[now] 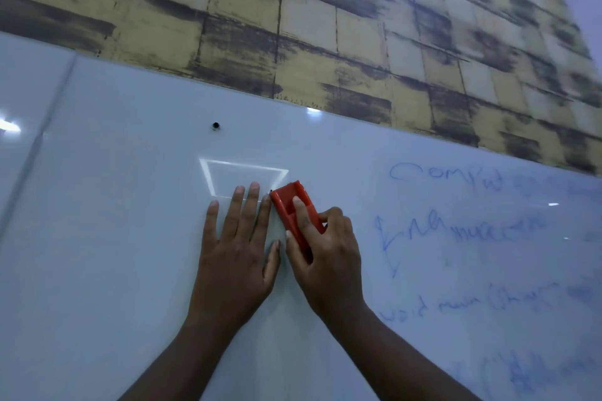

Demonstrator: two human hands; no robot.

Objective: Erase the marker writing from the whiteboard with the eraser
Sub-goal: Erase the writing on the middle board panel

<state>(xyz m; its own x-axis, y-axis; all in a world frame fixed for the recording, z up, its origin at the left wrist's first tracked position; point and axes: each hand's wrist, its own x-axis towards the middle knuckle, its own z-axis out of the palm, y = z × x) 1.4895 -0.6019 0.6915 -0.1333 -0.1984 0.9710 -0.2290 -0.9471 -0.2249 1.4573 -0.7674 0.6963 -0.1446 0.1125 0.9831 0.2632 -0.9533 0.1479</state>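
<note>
Forearms — two, bare, entering from the lower edge and converging on the whiteboard [114, 238].

Left hand [236, 251]: laid flat on the board, fingers [250, 202] straight and slightly spread, holding nothing; by the look of it a brace to steady the body while the other hand works.

Right hand [325, 257]: grips the eraser [294, 212], thumb along its near edge, forefinger pressing on its back, remaining fingers curled round the far side — a hold suited to pushing the pad hard against the surface.

Eraser: red plastic, tilted, flat on the board just beside the left fingertips.

Marker writing [472, 231]: blue, several lines, partly smeared, well to the right of the eraser; judged still to be wiped.

Board around both hands shows no writing. Small dark dot [215, 125] above. Patterned wall [325, 26] behind.
</note>
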